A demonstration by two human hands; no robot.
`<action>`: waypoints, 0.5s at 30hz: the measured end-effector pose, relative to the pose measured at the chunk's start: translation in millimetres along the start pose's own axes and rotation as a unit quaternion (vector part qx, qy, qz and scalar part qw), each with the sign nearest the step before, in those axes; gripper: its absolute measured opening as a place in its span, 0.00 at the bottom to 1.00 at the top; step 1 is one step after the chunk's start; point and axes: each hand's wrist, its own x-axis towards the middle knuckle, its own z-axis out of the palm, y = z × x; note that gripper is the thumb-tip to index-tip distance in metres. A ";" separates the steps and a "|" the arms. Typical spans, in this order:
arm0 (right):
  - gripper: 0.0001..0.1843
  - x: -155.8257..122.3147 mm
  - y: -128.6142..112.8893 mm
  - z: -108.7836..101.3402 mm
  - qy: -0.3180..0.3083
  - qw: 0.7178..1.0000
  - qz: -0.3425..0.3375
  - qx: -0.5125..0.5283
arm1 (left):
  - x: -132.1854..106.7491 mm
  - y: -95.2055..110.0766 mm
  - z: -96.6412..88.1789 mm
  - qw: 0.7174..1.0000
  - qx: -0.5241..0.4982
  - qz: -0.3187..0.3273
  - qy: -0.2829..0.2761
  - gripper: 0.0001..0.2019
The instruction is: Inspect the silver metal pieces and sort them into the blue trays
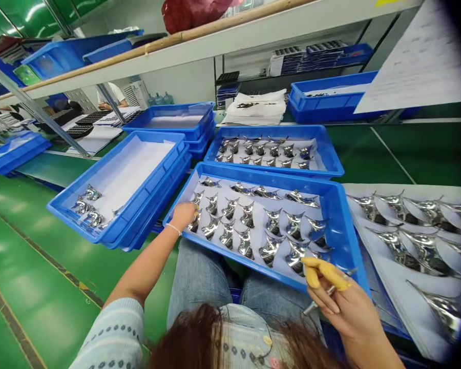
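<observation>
In front of me a blue tray (274, 175), lined with white paper, holds several rows of shiny, curved metal parts with pointed tips (247, 215). My left hand (184, 215) reaches over the tray's left side, its fingers closed on one of these metal parts (194, 224) at the row's end; the fingers partly hide it. Over the near right corner is my right hand (340, 294), with yellow finger covers on thumb and fingers. It grips a slim silver pen-like tool (310, 308), whose exact kind I cannot make out. Another metal part (295, 254) lies beside its fingertips.
On the left, a stacked blue tray (138, 161) has a few metal parts at its near end. Behind is another filled tray (326, 148). More parts stand on white paper (392, 287) at right. A shelf beam (230, 38) crosses overhead, with a hanging sheet (418, 61).
</observation>
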 end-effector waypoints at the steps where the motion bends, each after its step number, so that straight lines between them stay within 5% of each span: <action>1: 0.19 -1.1 2.2 0.1 -0.003 1.000 -0.003 0.004 | 1.9 3.2 1.2 1.000 0.009 -0.001 -0.004 0.16; 7: 0.19 -1.6 4.7 -2.7 -0.007 0.999 -0.034 0.005 | 1.1 9.6 -1.5 0.999 0.040 -0.006 -0.025 0.15; 11: 0.20 -5.6 -19.6 -26.0 0.034 0.973 -0.099 -0.204 | -15.4 17.1 -9.4 0.999 0.036 0.012 -0.004 0.15; 13: 0.18 -5.8 -40.4 -37.9 0.114 0.878 -0.122 -0.449 | -26.6 27.5 -7.4 0.999 0.022 0.038 0.008 0.18; 15: 0.17 0.1 -58.8 -42.5 0.160 0.718 -0.077 -0.673 | -40.2 45.5 0.5 0.995 -0.002 0.098 0.004 0.18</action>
